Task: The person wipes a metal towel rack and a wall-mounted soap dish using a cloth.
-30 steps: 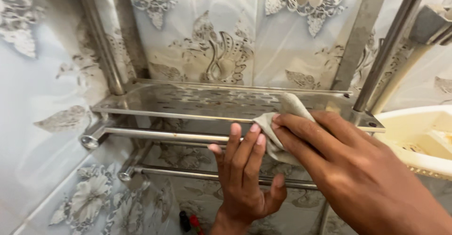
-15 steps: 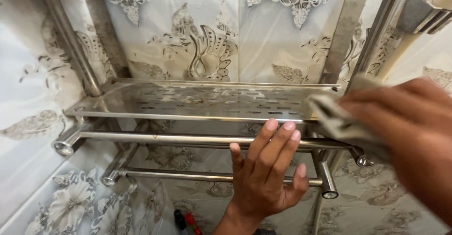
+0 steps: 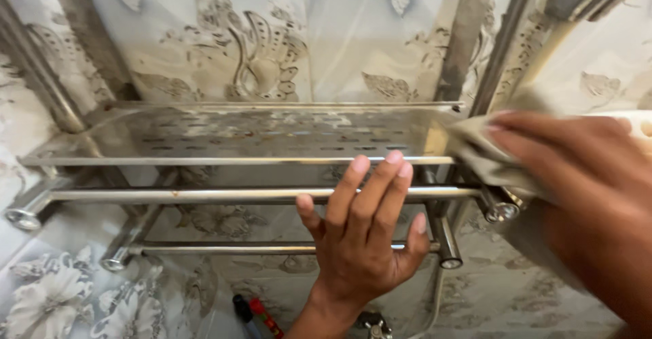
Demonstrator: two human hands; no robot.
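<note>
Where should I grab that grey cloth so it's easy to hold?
Probably the loose bunched end of the cloth, coming from the right, as the right hand does. It drapes over the right end of the metal rack, so that side is free; the left hand rests on the front bar.

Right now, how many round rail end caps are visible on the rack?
4: far-left cap, lower-left cap, lower-right cap, right cap beside the cloth under the right hand. Others may be hidden.

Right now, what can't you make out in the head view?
- Right hand: motion-blurred, cut by the right edge; its grip on the cloth is unclear.
- Rack's right end: hidden behind cloth and hand.
- Left hand: covers part of the lower bar.
- Red-and-black object: cut by the bottom edge, kind unclear.
</note>
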